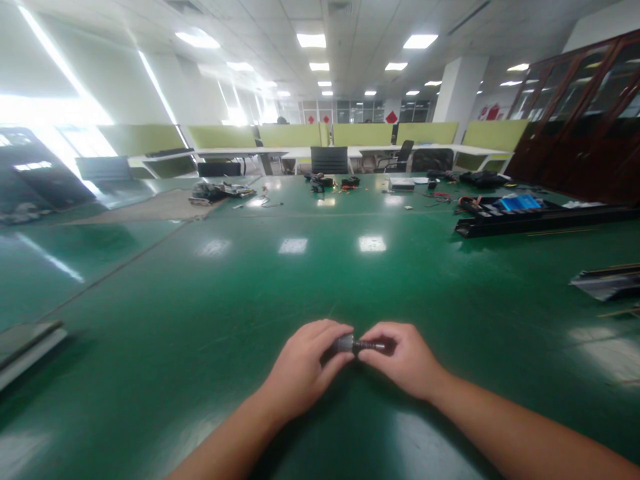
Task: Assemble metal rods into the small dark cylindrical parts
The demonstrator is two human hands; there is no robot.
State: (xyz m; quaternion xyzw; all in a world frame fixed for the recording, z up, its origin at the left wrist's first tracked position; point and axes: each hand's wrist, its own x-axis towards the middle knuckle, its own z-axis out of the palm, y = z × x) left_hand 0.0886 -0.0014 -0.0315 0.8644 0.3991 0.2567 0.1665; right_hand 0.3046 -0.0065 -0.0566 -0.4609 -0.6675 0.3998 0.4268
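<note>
Forearms [227,433] converge, left hand [315,357] pinching cylinder [344,344], right hand [400,357] curled alongside.

The desk [280,280] here is a deep, glossy green, streaked and patched with white where light catches it, and a tan-beige sheet [150,207] breaks the green over on the left. The little cylindrical part [345,343] shows a grey body running into a near-black shaft, its tip silvery. Off to the right, a bright blue item [521,203] jumps out above a black channel [500,225]. Beyond, the partitions [363,135] are a yellowish lime, the chair [329,160] black, the tall cabinet [560,143] dark reddish brown, the column [457,93] white, and a diamond-shaped decoration [391,117] plain red.
</note>
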